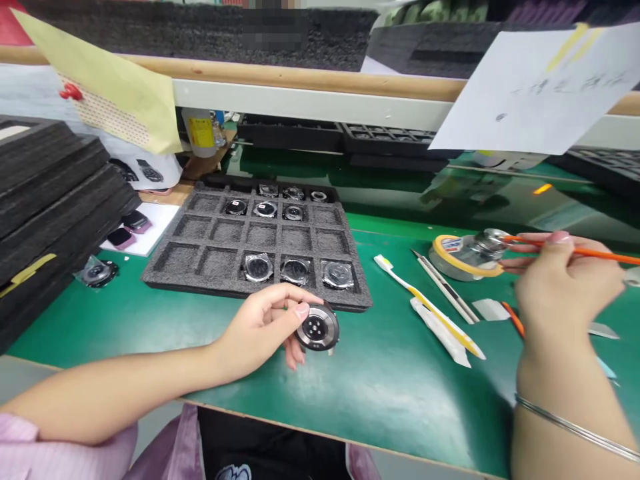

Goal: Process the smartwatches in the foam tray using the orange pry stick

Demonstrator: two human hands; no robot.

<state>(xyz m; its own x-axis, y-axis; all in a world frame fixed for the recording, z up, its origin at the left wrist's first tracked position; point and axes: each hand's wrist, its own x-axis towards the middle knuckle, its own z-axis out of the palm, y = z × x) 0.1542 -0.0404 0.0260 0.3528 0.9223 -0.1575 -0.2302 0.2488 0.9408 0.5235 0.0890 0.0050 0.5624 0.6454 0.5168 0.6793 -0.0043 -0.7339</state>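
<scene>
My left hand [280, 320] grips a round black watch case [318, 328] between thumb and fingers, its sensor back turned up. It is held above the green tabletop, in front of the foam tray [220, 230]. Several round watch cases sit in the tray's compartments, some in clear film. Over on the right, my right hand [565, 273] holds a thin orange stick [595, 253], whose end is at the metal top of a small glass bottle [493, 243]. That bottle stands by a roll of yellow tape [467, 267].
A yellow-and-white toothbrush [430, 307], a white wrapped strip [443, 333] and a pen-like tool [445, 287] lie mid-right. Stacked foam trays [55, 207] rise at the left, beside a film-wrapped watch case [97, 272]. A shelf rail [310, 93] with hanging papers crosses the back.
</scene>
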